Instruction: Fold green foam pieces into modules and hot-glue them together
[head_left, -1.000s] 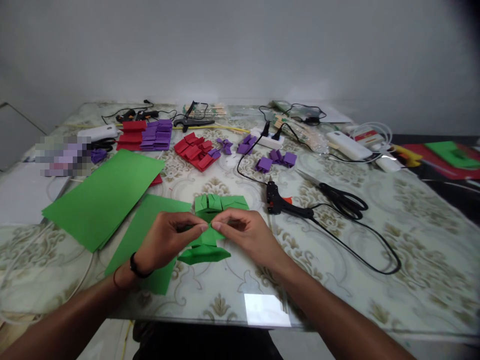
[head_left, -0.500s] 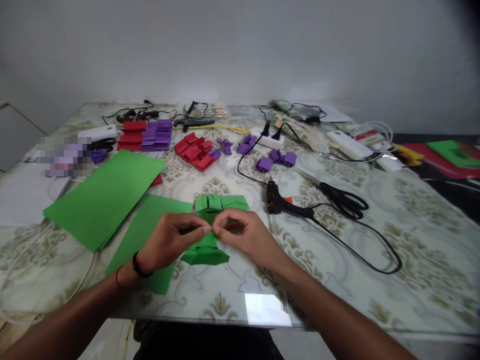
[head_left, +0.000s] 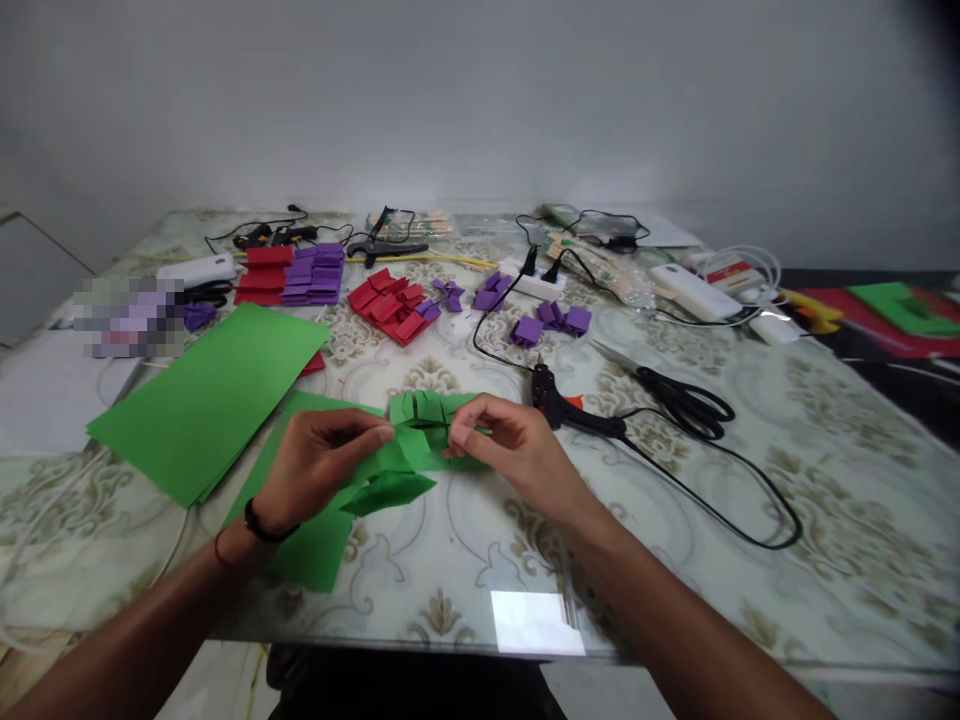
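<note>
My left hand (head_left: 319, 465) pinches a folded green paper piece (head_left: 388, 490) above the table. The piece is partly unfolded, with a raised flap at its near side. Just to its right is my right hand (head_left: 521, 455), thumb and fingers brought together; anything between them is too small to make out. Behind both hands lie other folded green paper pieces (head_left: 427, 407), partly covered by the right hand. A green paper sheet (head_left: 311, 550) lies under the left hand, and a stack of green sheets (head_left: 214, 400) is farther left.
A black glue gun (head_left: 551, 400) with its cord lies right of my hands, beside black-handled scissors (head_left: 686, 400). Folded red pieces (head_left: 390, 305) and purple pieces (head_left: 527, 331) sit farther back. A white power strip (head_left: 536, 280) stands behind them.
My hands have drawn apart. The left moved left with the green paper piece, and the right shifted slightly right, off that piece.
</note>
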